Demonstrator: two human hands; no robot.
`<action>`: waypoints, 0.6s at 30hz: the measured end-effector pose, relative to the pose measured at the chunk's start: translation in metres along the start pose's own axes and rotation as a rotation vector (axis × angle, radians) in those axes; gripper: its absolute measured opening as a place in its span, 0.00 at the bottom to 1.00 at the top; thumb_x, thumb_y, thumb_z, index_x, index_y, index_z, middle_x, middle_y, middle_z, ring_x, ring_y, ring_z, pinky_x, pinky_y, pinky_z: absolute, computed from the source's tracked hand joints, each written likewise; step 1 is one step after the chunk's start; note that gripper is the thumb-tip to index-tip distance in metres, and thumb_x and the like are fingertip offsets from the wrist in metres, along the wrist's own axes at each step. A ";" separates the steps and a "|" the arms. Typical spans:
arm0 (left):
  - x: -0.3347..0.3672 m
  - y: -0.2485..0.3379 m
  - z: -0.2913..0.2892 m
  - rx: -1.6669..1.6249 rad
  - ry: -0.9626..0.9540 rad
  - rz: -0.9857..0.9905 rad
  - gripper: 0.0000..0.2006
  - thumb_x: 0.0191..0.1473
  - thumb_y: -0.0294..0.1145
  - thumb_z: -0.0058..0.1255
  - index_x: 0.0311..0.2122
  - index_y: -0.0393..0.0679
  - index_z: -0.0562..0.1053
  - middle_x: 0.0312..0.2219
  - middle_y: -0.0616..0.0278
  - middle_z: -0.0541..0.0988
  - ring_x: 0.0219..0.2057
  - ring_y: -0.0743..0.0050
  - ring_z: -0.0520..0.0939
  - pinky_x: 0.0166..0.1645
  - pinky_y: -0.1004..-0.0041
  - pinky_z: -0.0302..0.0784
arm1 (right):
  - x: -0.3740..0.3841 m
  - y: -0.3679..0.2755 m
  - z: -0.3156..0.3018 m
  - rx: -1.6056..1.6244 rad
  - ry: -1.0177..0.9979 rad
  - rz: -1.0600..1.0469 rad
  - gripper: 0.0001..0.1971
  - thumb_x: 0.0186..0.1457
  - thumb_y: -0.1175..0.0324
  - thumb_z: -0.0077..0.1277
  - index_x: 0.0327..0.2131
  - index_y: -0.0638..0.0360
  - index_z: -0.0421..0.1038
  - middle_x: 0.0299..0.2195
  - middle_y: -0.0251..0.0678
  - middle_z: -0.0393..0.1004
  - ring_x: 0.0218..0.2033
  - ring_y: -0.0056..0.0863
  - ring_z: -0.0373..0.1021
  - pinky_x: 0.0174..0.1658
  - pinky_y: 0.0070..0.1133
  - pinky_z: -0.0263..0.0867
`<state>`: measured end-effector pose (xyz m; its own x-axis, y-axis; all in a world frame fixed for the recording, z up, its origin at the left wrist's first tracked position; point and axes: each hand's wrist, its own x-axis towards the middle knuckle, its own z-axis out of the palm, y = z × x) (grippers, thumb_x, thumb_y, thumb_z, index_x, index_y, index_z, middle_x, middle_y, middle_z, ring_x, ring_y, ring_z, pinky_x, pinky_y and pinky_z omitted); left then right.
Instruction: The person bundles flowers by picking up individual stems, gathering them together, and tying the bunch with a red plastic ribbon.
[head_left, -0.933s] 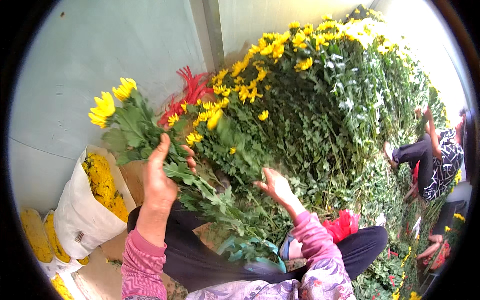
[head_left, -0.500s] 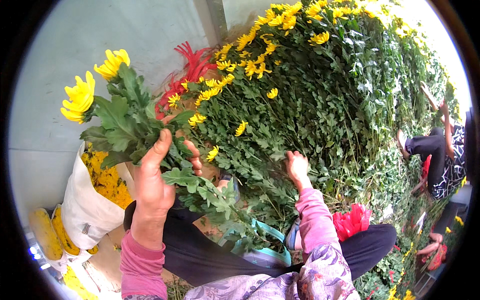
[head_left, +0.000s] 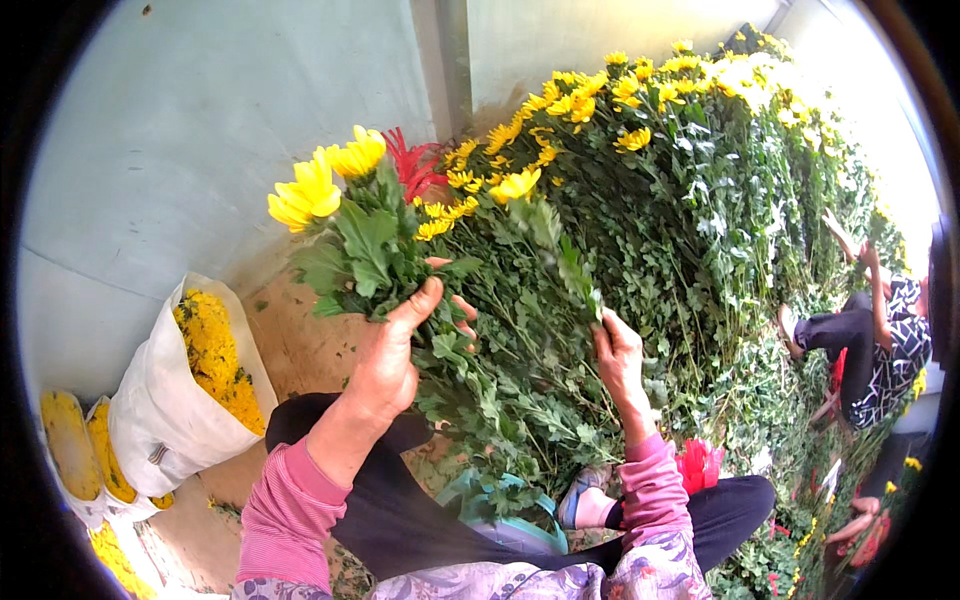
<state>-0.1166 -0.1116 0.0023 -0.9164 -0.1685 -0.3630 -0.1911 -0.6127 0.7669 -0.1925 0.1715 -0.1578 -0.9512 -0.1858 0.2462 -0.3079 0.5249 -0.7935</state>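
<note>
Yellow-headed chrysanthemum bunch (head_left: pixel 366 243) is held upright in the left hand (head_left: pixel 385 368), left of centre; the thumb lies along the near side, the fingers are curled round the stems, and only some fingertips show beyond; leaves cover the middle of the grip, so the stems cannot be counted; two flower heads stand clear at the top, while the lower ends merge with the foliage behind and cannot be traced.

Right hand (head_left: pixel 622 360) has its thumb and forefinger closed on a single chrysanthemum stem (head_left: pixel 572 272); the stem leans up and to the left, its head and leaves blurred; the other fingers are folded and partly concealed.

Chrysanthemum pile (head_left: pixel 690 200) occupies the area beyond both hands, its far end washed out by glare; red strips (head_left: pixel 415 165) lie at its left end, partly hidden by the bunch; red bundle (head_left: pixel 700 466) shows beside the right forearm (head_left: pixel 655 490), its material unclear; teal article (head_left: pixel 525 540) sits between the legs, partly covered by leaves, kind undetermined; white sack (head_left: pixel 160 425) at left stands open, containing loose yellow flower heads (head_left: pixel 212 350), their depth not visible; seated co-worker (head_left: pixel 890 335) at far right is partly cut off by the view's edge.
</note>
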 end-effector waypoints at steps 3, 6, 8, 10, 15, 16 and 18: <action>-0.003 0.000 -0.006 -0.025 0.031 0.035 0.20 0.59 0.42 0.51 0.53 0.47 0.66 0.32 0.56 0.79 0.28 0.70 0.80 0.32 0.67 0.80 | -0.004 -0.021 0.011 -0.155 -0.092 0.187 0.10 0.57 0.69 0.52 0.42 0.57 0.70 0.26 0.43 0.75 0.25 0.37 0.74 0.31 0.29 0.69; -0.009 0.006 -0.002 -0.024 0.023 0.043 0.21 0.59 0.43 0.51 0.54 0.47 0.66 0.33 0.55 0.78 0.29 0.68 0.81 0.34 0.67 0.80 | -0.026 0.010 0.054 -0.370 -0.176 -0.051 0.12 0.56 0.67 0.51 0.45 0.51 0.68 0.29 0.41 0.74 0.29 0.40 0.73 0.32 0.33 0.70; -0.010 0.007 -0.005 -0.036 0.035 0.042 0.21 0.60 0.44 0.50 0.54 0.47 0.66 0.33 0.55 0.78 0.30 0.67 0.81 0.34 0.67 0.80 | -0.040 0.029 0.084 -0.321 -0.420 0.003 0.14 0.55 0.65 0.52 0.46 0.51 0.67 0.32 0.40 0.72 0.31 0.41 0.73 0.32 0.34 0.70; -0.011 0.009 -0.010 -0.041 0.060 0.055 0.21 0.60 0.44 0.50 0.54 0.46 0.66 0.33 0.55 0.78 0.30 0.67 0.81 0.34 0.66 0.80 | -0.052 0.032 0.100 -0.342 -0.567 -0.082 0.20 0.55 0.61 0.52 0.51 0.52 0.65 0.39 0.44 0.71 0.42 0.44 0.70 0.40 0.38 0.68; -0.015 0.017 -0.010 -0.020 0.122 0.126 0.19 0.60 0.43 0.50 0.51 0.42 0.67 0.33 0.54 0.78 0.29 0.66 0.81 0.35 0.64 0.81 | -0.037 0.068 0.137 -0.499 -0.305 0.031 0.26 0.53 0.61 0.56 0.54 0.56 0.63 0.51 0.44 0.67 0.51 0.44 0.63 0.51 0.39 0.60; -0.016 0.019 -0.010 -0.011 0.126 0.142 0.19 0.60 0.43 0.50 0.50 0.41 0.68 0.33 0.54 0.78 0.29 0.66 0.81 0.35 0.64 0.81 | -0.036 0.077 0.141 -0.490 -0.344 0.114 0.27 0.52 0.60 0.55 0.54 0.57 0.62 0.49 0.44 0.69 0.50 0.46 0.64 0.51 0.41 0.59; -0.014 0.020 -0.014 -0.009 0.150 0.126 0.18 0.59 0.43 0.51 0.48 0.41 0.68 0.33 0.55 0.79 0.29 0.67 0.81 0.35 0.64 0.81 | -0.038 0.089 0.150 -0.582 -0.553 0.277 0.22 0.52 0.60 0.55 0.49 0.58 0.67 0.44 0.44 0.72 0.45 0.47 0.67 0.48 0.39 0.63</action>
<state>-0.1032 -0.1324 0.0157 -0.8698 -0.3572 -0.3402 -0.0745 -0.5866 0.8064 -0.1809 0.1003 -0.3210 -0.8943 -0.2872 -0.3430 -0.1694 0.9270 -0.3346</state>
